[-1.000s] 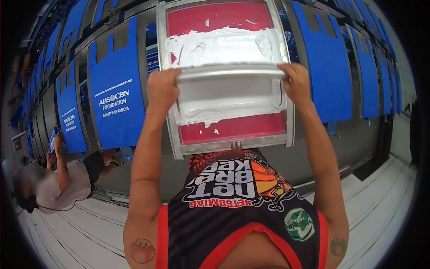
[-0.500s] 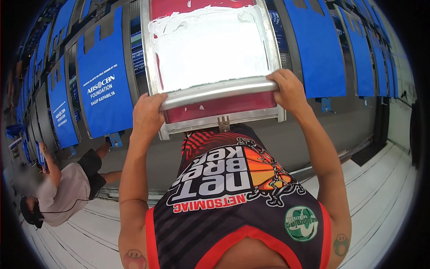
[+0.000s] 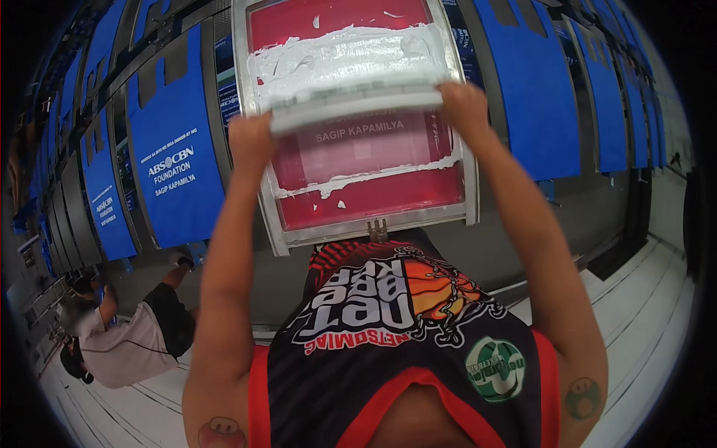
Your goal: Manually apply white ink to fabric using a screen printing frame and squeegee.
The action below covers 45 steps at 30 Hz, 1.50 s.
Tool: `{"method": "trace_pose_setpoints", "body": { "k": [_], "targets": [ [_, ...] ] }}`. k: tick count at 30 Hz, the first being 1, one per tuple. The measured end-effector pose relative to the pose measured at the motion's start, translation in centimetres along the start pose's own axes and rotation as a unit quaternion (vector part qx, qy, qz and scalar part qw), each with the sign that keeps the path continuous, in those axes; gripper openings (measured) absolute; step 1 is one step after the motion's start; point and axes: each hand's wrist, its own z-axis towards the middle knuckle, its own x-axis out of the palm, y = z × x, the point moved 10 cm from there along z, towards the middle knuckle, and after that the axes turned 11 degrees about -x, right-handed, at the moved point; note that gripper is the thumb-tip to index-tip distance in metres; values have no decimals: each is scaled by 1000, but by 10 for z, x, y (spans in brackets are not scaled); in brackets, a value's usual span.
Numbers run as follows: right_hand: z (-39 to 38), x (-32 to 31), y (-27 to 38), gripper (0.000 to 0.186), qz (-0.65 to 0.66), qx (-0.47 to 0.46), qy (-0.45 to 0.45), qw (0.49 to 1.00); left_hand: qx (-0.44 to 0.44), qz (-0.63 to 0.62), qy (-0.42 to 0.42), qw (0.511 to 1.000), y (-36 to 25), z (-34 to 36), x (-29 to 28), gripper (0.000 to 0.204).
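Both my hands grip a wide squeegee (image 3: 358, 107), which lies across a framed printing screen (image 3: 250, 142) and is smeared by motion. My left hand (image 3: 250, 140) is wrapped round its left end. Round the right end closes my right hand (image 3: 464, 107). White ink (image 3: 336, 56) is heaped beyond the squeegee. On the near side the red mesh (image 3: 366, 201) shows through, with a pale printed stencil area (image 3: 355, 149) and a ragged line of ink. A metal clip (image 3: 379, 230) sits at the middle of the frame's near edge. Whatever lies under the screen is hidden.
Blue bag-shaped cloth pieces (image 3: 172, 112) with white print lie on boards to the left. More blue pieces (image 3: 526, 89) lie in a row at the right. Another person (image 3: 134, 336) in a light shirt is at the lower left, beside the long table.
My hands have pushed the squeegee away from me, up the screen. The white ink has gone ahead of it, and the stencil area behind is now uncovered.
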Motion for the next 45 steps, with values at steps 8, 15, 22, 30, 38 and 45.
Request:
{"method": "trace_pose_setpoints", "body": {
  "k": [8, 15, 22, 30, 38, 45],
  "targets": [
    [-23, 17, -10, 26, 56, 93, 283, 953, -105, 17, 297, 949, 0, -4, -11, 18],
    [-35, -7, 10, 16, 24, 34, -3, 999, -34, -13, 32, 999, -10, -38, -8, 33],
    [72, 20, -33, 32, 37, 48, 190, 980, -84, 18, 195, 977, 31, 74, 4, 16],
    [-72, -25, 36, 15, 62, 86, 37, 994, -50, -59, 31, 996, -28, -78, -39, 20],
    [128, 43, -70, 45, 47, 40, 246, 967, -129, 86, 243, 957, 47, 130, 43, 40],
    [102, -38, -56, 58, 30, 50, -125, 990, -52, 11, 245, 968, -68, 186, 56, 42]
  ]
}}
